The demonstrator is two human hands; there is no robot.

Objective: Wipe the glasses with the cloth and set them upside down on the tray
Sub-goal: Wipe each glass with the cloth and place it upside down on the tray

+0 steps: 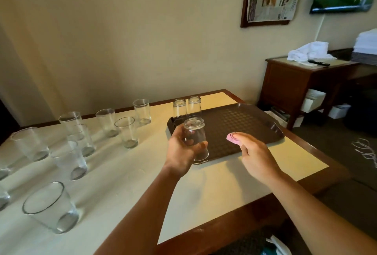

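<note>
- Now the left hand (pixel 181 148) curls round an inverted glass (pixel 195 140), rim down, at the tray's (pixel 255 120) near left corner; whether the rim already touches the tray I cannot tell.
- The right hand (pixel 255 152) pinches a folded pink cloth (pixel 232 138) over the tray's near edge, apart from the glass.
- Two upturned glasses (pixel 186 108) stand side by side at the tray's far left corner, so the step in hand looks like setting down a third.
- Next, I judge, the glass needs seating flat on its rim inside the tray's lip, then the fingers loosening.
- Many upright glasses (pixel 126 132) wait on the table's (pixel 204 193) left half.
- Some glasses at the left edge are cut off; clear glass hides smears, and most of the cloth sits behind fingers.
</note>
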